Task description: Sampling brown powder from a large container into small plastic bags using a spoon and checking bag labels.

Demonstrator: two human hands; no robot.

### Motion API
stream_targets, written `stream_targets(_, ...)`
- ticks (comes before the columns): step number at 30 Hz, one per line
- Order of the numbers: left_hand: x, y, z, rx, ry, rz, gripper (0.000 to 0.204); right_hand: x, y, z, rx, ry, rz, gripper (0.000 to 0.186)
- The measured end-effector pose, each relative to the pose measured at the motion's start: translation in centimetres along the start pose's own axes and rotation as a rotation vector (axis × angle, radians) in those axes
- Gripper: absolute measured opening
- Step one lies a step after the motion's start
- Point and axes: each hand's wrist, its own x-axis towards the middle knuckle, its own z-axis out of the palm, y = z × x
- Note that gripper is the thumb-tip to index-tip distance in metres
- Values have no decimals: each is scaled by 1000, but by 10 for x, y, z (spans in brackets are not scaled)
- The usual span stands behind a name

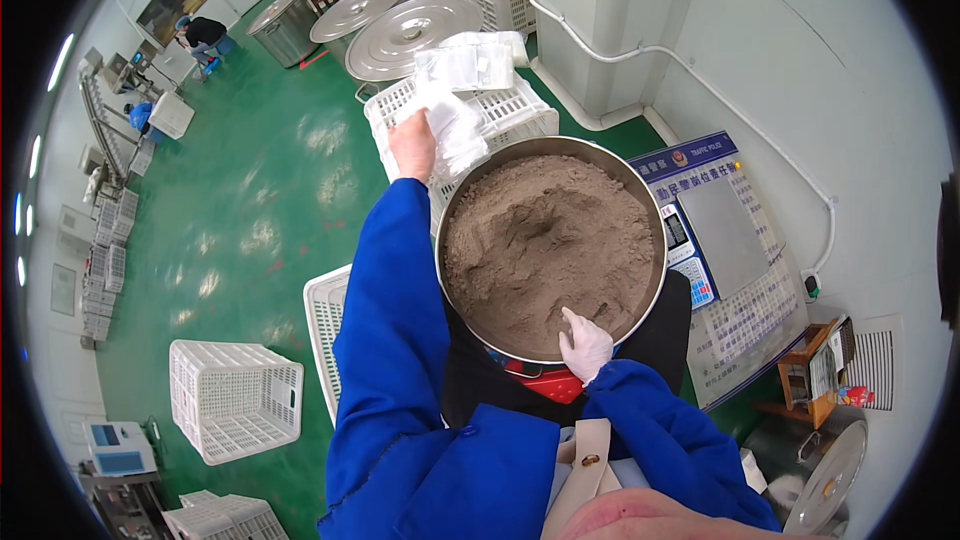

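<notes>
A wide round metal pot (pixel 655 285) filled with grey-brown powder (pixel 545 240) stands in front of me, with a hollow in the powder's middle. My bare left hand (pixel 412 145) is closed on a clear plastic bag (pixel 456 138) at the pot's upper left, above a white plastic crate. A stack of similar clear bags (pixel 465 67) lies on the crate beyond it. At the near rim is my right hand (pixel 588 345), in a thin white glove. Its index finger and thumb are apart over the powder, and I see nothing held; the other fingers are partly hidden.
A digital scale (pixel 735 235) sits on a printed board (pixel 740 345) to the right. Lidded metal drums (pixel 412 35) stand beyond the white crate (pixel 525 112). Another crate (pixel 236 400) is on the green floor at left. A person (pixel 203 35) crouches far off.
</notes>
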Motion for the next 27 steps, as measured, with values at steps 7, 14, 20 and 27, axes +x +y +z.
stream_targets(7,-126,106,-94,-867,166,22,13,34,24,-19,1305,-181,525,78)
stream_targets(14,-259,150,-52,-1580,-183,-560,17,62,30,-97,1346,-361,287,43)
stream_targets(20,-287,146,-38,-1572,-114,-672,18,43,14,-130,1156,-552,302,33)
stream_targets(27,-291,158,-22,-1370,67,-563,30,30,3,-133,1014,-449,290,26)
